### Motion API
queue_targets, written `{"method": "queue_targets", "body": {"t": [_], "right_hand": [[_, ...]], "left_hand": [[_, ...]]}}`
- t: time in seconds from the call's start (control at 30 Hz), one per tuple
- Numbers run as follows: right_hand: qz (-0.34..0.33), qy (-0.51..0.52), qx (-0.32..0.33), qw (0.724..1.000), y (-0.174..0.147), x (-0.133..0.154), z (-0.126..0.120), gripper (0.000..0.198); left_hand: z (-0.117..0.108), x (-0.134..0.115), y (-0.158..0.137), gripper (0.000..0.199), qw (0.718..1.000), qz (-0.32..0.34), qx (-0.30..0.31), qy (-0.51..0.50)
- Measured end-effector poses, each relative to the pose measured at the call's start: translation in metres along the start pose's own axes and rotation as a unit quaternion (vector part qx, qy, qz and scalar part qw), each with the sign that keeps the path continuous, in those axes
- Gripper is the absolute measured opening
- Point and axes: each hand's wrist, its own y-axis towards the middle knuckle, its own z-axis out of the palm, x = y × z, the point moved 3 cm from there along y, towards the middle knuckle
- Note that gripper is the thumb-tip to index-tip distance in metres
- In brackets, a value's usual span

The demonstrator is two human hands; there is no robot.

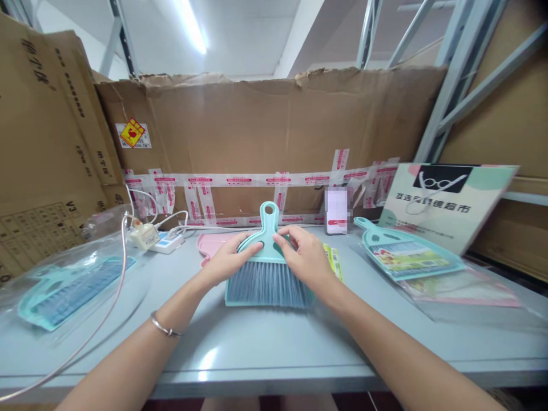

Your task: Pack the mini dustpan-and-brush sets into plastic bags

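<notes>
With the teal brush as the centre of the dial, a clear-bagged brush-and-pan set (77, 291) lies far out at nine o'clock on the grey bench (265, 342), below a tall printed carton (47, 131) at ten. A pale cable (124, 251) loops down past the bag from a cream adapter (144, 236), which sits beside a white power strip (169, 242) between nine and ten. Nearer in that direction, a pink dustpan (209, 244) shows partly behind the left hand (231, 255), whose wrist wears a silver bangle (165, 325). The left fingers are closed on the near set, thumb pressed on its front at the left shoulder. The teal brush (269, 248) is in the middle of the bench, held against a teal dustpan (233, 298) behind it, handle loop toward twelve and grey-blue bristles toward six. A wide brown carton (274, 125) spans the back at twelve. The right hand (306, 251) grips the other side, thumb at the base of the handle and fingers bent around the edge. A yellow-green card (334, 260) peeks out at three, and an upright phone (337, 210) stands at two. Well apart at three, another teal set (411, 260) rests partly over a pink wrapped item (466, 288), with a printed paper bag (449, 211) leaning behind.
</notes>
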Motion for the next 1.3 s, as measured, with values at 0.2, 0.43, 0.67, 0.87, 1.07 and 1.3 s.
{"method": "queue_targets", "body": {"t": [0.2,0.43,0.67,0.87,1.07,1.3], "right_hand": [[-0.003,-0.009,-0.020,1.000,-0.003,-0.002,0.001,0.016],[0.059,0.108,-0.065,0.990,0.007,-0.013,-0.003,0.028],[0.158,0.364,0.151,0.905,0.014,-0.019,0.002,0.037],[0.166,0.308,0.114,0.930,0.015,-0.021,-0.002,0.036],[0.148,0.279,0.092,0.944,0.017,-0.025,-0.001,0.034],[0.162,0.303,0.115,0.932,0.015,-0.020,0.002,0.034]], "left_hand": [[0.004,0.000,0.003,0.039,0.997,0.064,-0.002,0.032],[0.003,-0.001,0.003,0.036,0.995,0.079,-0.031,0.046],[0.008,-0.001,0.001,0.037,0.992,0.092,-0.034,0.081],[0.015,-0.001,-0.002,0.036,0.990,0.069,-0.047,0.113],[0.017,-0.002,-0.003,0.035,0.989,0.080,-0.049,0.116],[0.015,0.002,0.000,0.035,0.990,0.073,-0.051,0.109]]}}
